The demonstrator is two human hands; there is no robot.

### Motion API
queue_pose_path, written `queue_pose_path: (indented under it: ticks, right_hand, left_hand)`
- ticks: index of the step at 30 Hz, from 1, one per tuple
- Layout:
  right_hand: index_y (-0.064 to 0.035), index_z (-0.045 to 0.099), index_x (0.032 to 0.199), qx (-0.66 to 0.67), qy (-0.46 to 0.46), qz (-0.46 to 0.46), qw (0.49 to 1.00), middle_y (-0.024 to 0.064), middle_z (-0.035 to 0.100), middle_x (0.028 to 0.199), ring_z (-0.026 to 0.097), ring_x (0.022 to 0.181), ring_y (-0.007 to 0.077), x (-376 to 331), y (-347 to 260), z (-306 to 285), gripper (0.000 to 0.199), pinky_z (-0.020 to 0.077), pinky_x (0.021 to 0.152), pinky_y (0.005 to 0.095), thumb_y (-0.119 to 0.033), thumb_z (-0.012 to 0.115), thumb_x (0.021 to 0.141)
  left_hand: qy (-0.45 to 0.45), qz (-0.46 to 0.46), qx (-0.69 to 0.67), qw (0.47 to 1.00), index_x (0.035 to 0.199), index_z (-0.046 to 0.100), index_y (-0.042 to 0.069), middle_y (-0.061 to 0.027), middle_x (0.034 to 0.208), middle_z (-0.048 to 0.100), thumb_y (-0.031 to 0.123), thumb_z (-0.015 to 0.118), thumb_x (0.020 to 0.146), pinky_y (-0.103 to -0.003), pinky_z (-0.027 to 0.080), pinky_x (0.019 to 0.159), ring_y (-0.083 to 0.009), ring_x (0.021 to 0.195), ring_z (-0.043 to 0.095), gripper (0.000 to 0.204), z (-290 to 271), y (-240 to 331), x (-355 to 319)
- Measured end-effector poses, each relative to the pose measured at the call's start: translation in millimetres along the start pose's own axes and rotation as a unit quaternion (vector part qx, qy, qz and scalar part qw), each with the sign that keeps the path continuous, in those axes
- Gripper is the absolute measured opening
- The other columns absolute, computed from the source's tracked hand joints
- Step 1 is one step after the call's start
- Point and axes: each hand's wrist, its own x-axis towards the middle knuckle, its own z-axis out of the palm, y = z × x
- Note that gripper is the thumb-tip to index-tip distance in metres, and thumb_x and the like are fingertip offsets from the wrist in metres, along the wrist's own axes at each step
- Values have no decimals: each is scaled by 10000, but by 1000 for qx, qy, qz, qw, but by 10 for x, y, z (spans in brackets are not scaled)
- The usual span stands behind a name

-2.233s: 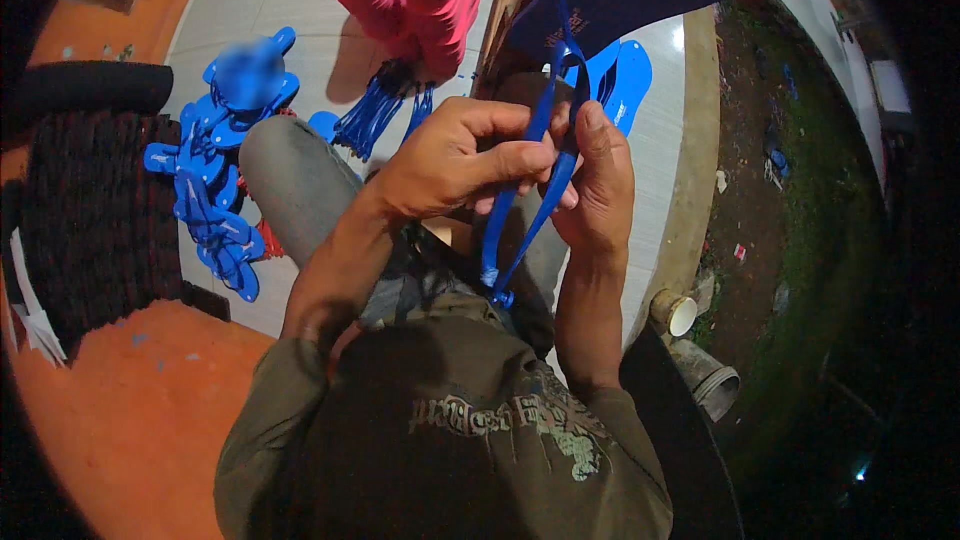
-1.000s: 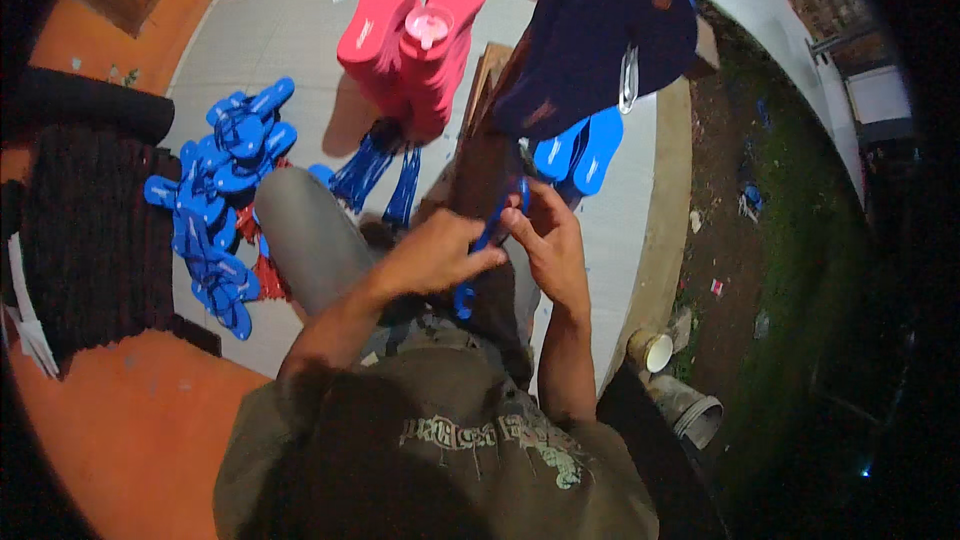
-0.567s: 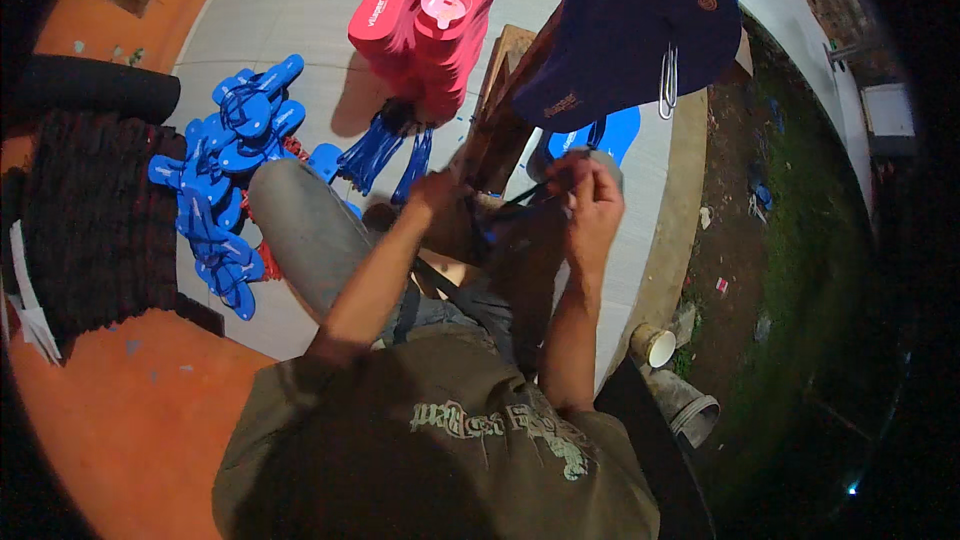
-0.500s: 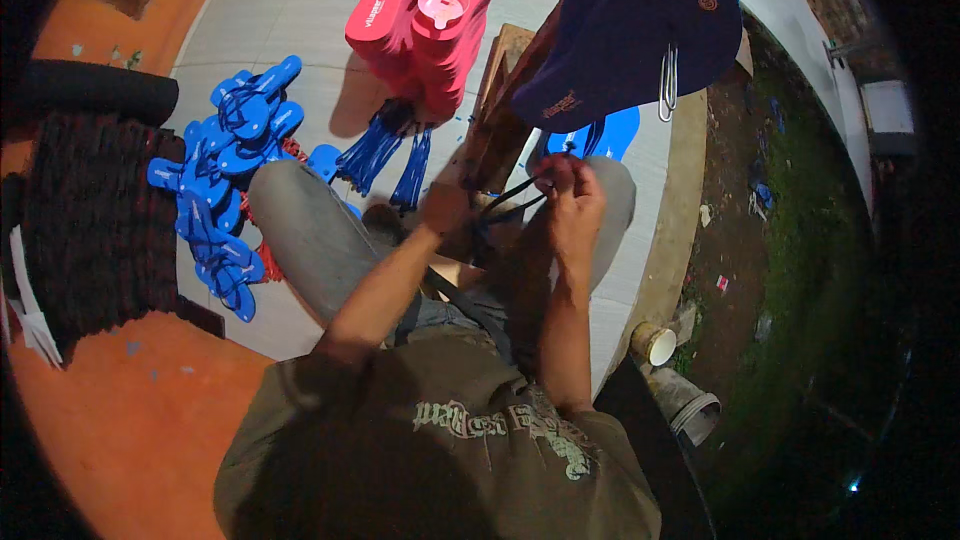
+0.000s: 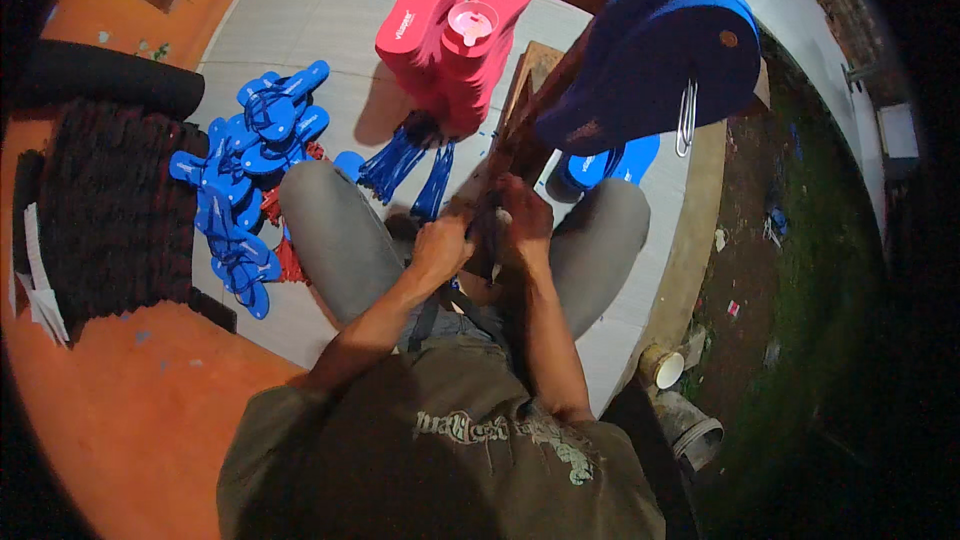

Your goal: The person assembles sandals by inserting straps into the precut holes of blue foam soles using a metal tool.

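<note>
My left hand [image 5: 440, 250] is closed between my knees, its fingers curled at a dark, thin piece too shadowed to name. Close by on its right, my right hand [image 5: 526, 220] is closed in deep shadow against the lower part of a slanting wooden post [image 5: 522, 130]; what it grips is hidden. Above the hands, a stack of dark blue and bright blue sandal soles [image 5: 640, 70] hangs on the post, with a bent metal wire [image 5: 686, 118] on its face. Bundles of blue sandal straps [image 5: 395, 165] lie on the floor just beyond my left hand.
Pink sandal soles [image 5: 420, 15] stand stacked ahead, a small pink cup [image 5: 472, 24] on top. Finished blue flip-flops [image 5: 230, 170] lie heaped at left beside a tall dark stack [image 5: 120, 210]. More blue soles [image 5: 630, 158] lie beyond my right knee. A bucket [image 5: 662, 368] stands right.
My right hand has come down and left from above my right knee, where it held a looped dark strap, to the post. My left hand is now lit and beside it. The view has shifted slightly.
</note>
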Motion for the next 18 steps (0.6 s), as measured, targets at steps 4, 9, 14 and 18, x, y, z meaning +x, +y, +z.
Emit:
queue_pose_path:
  ticks: [4, 9, 14, 18]
  right_hand:
    - [1, 586, 1037, 48, 15, 46, 998, 59, 630, 835, 559, 787, 97, -89, -463, -81, 312, 421, 742, 249, -250, 508, 869]
    - [0, 517, 879, 250, 66, -118, 959, 92, 612, 736, 593, 671, 161, -364, -1787, -755, 98, 471, 654, 273, -93, 526, 850]
    - [12, 556, 896, 160, 47, -228, 959, 35, 566, 746, 520, 674, 82, -301, -2306, -912, 102, 414, 609, 199, -71, 549, 836]
    - [2, 561, 891, 110, 22, -186, 976, -1, 533, 725, 489, 660, 53, -272, -2349, -939, 100, 391, 590, 177, -71, 572, 824]
  left_hand:
    - [-27, 43, 36, 998, 1031, 509, 35, -184, 725, 580, 305, 584, 762, -414, 465, 575, -321, 629, 591, 389, -64, 232, -56]
    - [-44, 97, -284, 953, 1061, 475, 35, -111, 726, 520, 480, 624, 710, -345, 441, 549, -227, 561, 521, 587, -573, 411, -185]
    - [-44, 89, -158, 982, 1054, 466, 38, -91, 762, 526, 438, 659, 700, -327, 432, 579, -213, 623, 514, 569, -704, 402, -43]
    - [-48, 77, -185, 979, 1068, 471, 42, -92, 764, 529, 423, 661, 701, -333, 435, 588, -221, 631, 520, 562, -710, 381, -44]
